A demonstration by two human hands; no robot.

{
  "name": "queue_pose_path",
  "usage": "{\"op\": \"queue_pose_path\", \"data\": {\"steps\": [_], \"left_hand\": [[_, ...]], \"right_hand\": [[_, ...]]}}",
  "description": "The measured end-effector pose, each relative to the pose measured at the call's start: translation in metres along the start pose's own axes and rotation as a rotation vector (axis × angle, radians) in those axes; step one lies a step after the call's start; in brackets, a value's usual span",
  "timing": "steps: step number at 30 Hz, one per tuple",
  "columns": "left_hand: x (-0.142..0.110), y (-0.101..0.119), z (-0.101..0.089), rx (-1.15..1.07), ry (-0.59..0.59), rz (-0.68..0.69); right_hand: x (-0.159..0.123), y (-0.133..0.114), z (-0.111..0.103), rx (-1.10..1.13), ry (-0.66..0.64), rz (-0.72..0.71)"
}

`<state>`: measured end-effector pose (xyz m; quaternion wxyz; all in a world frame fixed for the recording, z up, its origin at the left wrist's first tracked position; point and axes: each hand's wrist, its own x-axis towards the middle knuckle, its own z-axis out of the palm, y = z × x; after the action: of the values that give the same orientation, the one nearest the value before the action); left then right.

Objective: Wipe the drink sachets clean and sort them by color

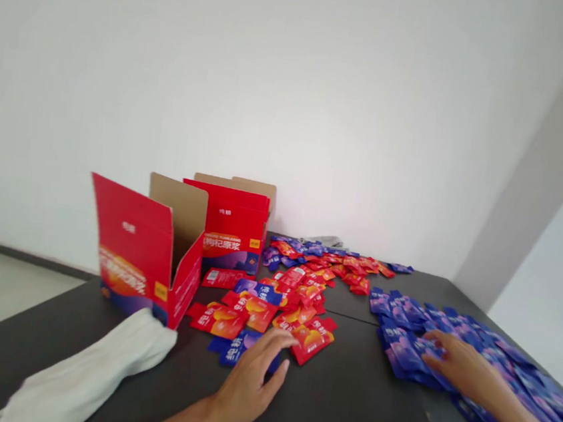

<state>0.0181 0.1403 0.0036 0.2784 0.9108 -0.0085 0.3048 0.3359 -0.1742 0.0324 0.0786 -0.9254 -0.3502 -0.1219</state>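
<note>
My left hand (251,376) lies flat on the dark table (353,393), fingers stretched out and resting on a blue sachet (234,350) at the near edge of a pile of red sachets (271,307). My right hand (461,367) lies open, fingers spread on a heap of blue sachets (414,336) at the right. Neither hand grips anything.
Two open red cardboard boxes stand at the left: a near box (140,256) and a far box (234,229). A white cloth (94,369) lies in front of the near box. More mixed red and blue sachets (327,259) spread toward the white wall.
</note>
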Motion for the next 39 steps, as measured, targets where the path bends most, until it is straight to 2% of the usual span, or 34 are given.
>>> {"op": "queue_pose_path", "data": {"steps": [3, 5, 8, 10, 13, 15, 17, 20, 22, 25, 28, 31, 39], "left_hand": [[0.003, -0.001, -0.006, 0.058, -0.078, 0.131], [0.006, -0.005, -0.008, 0.093, -0.099, 0.212], [0.009, -0.014, -0.004, 0.129, -0.095, 0.278], [0.011, -0.020, 0.001, 0.143, -0.070, 0.326], [0.014, -0.029, 0.007, 0.160, -0.027, 0.360], [0.017, -0.034, 0.009, 0.162, -0.027, 0.330], [0.018, -0.037, 0.010, 0.152, -0.047, 0.300], [0.018, -0.036, 0.007, 0.109, -0.080, 0.247], [0.018, -0.034, 0.004, 0.056, -0.084, 0.194], [0.019, -0.031, 0.000, -0.031, -0.057, 0.103], [0.019, -0.031, 0.000, -0.086, -0.020, 0.054], [0.020, -0.033, 0.002, -0.089, -0.007, 0.050], [0.021, -0.042, 0.008, -0.106, 0.044, 0.094]], "right_hand": [[0.052, -0.039, -0.039, 0.126, -0.178, -0.147], [0.090, -0.075, -0.056, 0.165, -0.213, -0.255], [0.149, -0.137, -0.058, 0.197, -0.230, -0.419], [0.189, -0.180, -0.042, 0.193, -0.225, -0.457], [0.239, -0.239, 0.003, 0.167, -0.218, -0.473], [0.260, -0.270, 0.040, 0.155, -0.237, -0.496], [0.268, -0.292, 0.075, 0.143, -0.264, -0.510], [0.267, -0.308, 0.112, 0.110, -0.252, -0.449], [0.266, -0.310, 0.122, 0.083, -0.215, -0.381], [0.268, -0.309, 0.123, 0.043, -0.177, -0.326], [0.270, -0.310, 0.117, 0.009, -0.158, -0.336], [0.272, -0.318, 0.116, -0.014, -0.146, -0.353], [0.271, -0.349, 0.122, -0.131, -0.116, -0.291]]}}
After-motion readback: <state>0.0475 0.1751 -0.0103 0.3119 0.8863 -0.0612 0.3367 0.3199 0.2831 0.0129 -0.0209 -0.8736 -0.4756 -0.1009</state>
